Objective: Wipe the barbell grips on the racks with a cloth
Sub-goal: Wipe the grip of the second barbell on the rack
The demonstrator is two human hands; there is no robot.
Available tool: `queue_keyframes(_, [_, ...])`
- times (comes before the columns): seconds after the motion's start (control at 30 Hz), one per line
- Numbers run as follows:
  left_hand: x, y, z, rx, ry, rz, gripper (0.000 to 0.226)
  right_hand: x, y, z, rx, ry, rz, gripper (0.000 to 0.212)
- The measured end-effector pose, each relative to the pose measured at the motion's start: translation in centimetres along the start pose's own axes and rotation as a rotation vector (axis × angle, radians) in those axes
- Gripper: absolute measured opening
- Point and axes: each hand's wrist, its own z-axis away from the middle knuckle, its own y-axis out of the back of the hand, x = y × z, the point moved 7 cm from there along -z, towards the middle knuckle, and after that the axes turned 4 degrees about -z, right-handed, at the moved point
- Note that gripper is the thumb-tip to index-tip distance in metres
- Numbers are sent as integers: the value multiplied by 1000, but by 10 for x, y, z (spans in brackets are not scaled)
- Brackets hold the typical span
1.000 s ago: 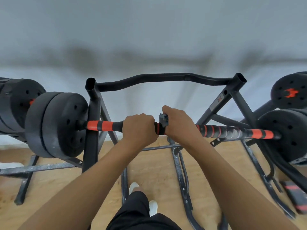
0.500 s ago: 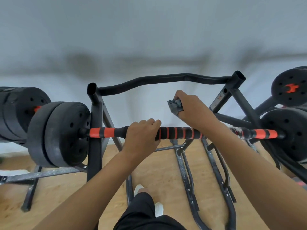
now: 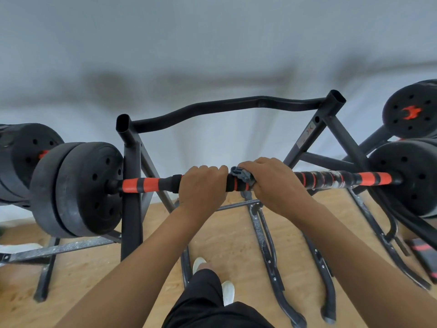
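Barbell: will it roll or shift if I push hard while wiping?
The barbell looks heavy, thick plates at both ends, so should barely slide. Being round, it may rotate on the rack; the gripping left hand probably checks that.

Much covered or cropped.
The cloth (image 3: 242,175) lies mostly buried under the right grip (image 3: 272,183); the bar (image 3: 146,184) is hidden mid-length beneath the left grip (image 3: 202,185) too; the right plate (image 3: 411,178) is cut by the edge.
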Motion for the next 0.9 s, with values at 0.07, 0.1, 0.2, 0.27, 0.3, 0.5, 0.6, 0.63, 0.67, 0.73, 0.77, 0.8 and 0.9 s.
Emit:
queue_keyframes(0.07, [-1,-2,-5,-110,6,5,27,0,-2,3,30,-8,8,41])
queue_keyframes(0.1, [-2,-4,-8,-170,15,45,24,0,-2,6,41,-11,7,44])
queue_keyframes(0.2, [-7,-7,-27,-357,22,178,29,0,3,17,70,-12,12,50])
queue_keyframes(0.27, [-10,-8,-34,-455,-26,252,28,1,6,15,54,-17,9,51])
queue_keyframes(0.3, [-10,-8,-35,-429,-69,259,25,2,7,10,33,-33,9,49])
queue_keyframes(0.5, [12,-4,-8,37,-154,-8,33,3,2,-12,27,-106,-17,29])
queue_keyframes(0.6, [9,-3,-26,-91,-52,40,17,5,-2,-10,48,-112,18,32])
queue_keyframes(0.63, [6,-5,-32,-159,-30,65,15,5,-3,-10,53,-108,30,35])
queue_keyframes(0.67, [5,-6,-36,-219,-22,100,13,4,-3,-10,59,-105,39,38])
queue_keyframes(0.73, [3,-9,-43,-363,-30,170,14,4,-6,-9,73,-99,34,45])
queue_keyframes(0.77, [2,-12,-46,-466,-47,199,17,4,-8,-8,78,-101,18,49])
queue_keyframes(0.8, [0,-15,-49,-582,-55,246,21,4,-10,-6,76,-104,0,54])
queue_keyframes(0.9, [0,-22,-54,-823,-64,442,36,6,-11,-4,41,-120,-16,61])
